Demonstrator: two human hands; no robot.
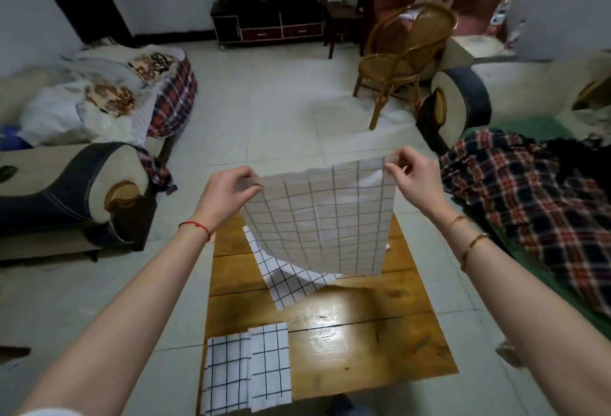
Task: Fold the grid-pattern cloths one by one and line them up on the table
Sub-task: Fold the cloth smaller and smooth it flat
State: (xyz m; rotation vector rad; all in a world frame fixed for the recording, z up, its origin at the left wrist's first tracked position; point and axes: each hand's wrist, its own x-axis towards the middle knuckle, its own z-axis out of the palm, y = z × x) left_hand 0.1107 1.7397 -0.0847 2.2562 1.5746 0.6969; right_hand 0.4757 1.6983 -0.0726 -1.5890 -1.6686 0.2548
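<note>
Centrally, a white cloth with a thin dark grid pattern [325,217] hangs spread in the air above the far half of the low rectangular wooden table [363,333]. Left hand [228,194] pinches the upper left corner of this raised cloth between thumb and closed fingers; right hand [415,181] pinches the upper right corner in the same manner. Below the raised cloth, a second unfolded grid cloth [284,278] lies flat on the table, partly hidden. At the table's near left corner, two folded grid cloths [248,369] lie side by side, touching. Left of the table stands a beige-and-navy sofa [66,191]; right of it lies a red-and-navy plaid blanket [535,204]; beyond it stands a rattan chair [403,58].
</note>
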